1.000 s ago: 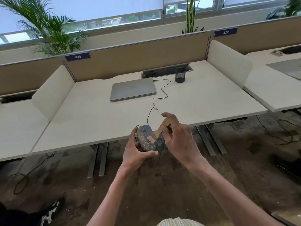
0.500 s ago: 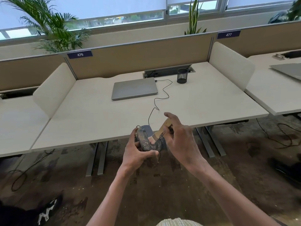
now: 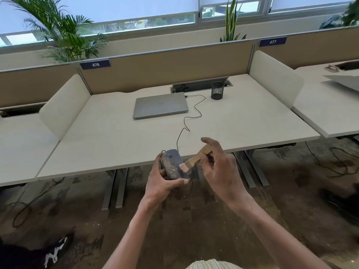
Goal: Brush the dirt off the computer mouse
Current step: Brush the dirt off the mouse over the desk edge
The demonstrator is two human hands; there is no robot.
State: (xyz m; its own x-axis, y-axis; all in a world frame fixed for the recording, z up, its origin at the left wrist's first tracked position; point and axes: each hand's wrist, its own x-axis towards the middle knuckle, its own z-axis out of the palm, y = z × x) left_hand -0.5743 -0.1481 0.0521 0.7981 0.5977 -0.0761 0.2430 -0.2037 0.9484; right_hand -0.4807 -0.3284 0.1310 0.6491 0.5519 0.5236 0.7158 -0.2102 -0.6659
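A grey wired computer mouse (image 3: 172, 164), speckled with tan dirt, is held in the air just in front of the desk's front edge. My left hand (image 3: 162, 183) grips it from the left and below, thumb across its near end. My right hand (image 3: 219, 169) holds a wooden-handled brush (image 3: 201, 155) whose dark bristles rest against the mouse's right near side. The mouse's black cable (image 3: 191, 117) runs up across the desk to a shut grey laptop (image 3: 160, 105).
The pale desk (image 3: 116, 140) has white side dividers and a black mesh pen cup (image 3: 217, 90) at the back right. A neighbouring desk stands to the right (image 3: 330, 113). Cables lie on the stained brown floor. A dark shoe (image 3: 54, 253) shows at lower left.
The mouse has tilted so that its top and scroll wheel face me more. The brush bristles sit lower on its right side. The view has shifted slightly.
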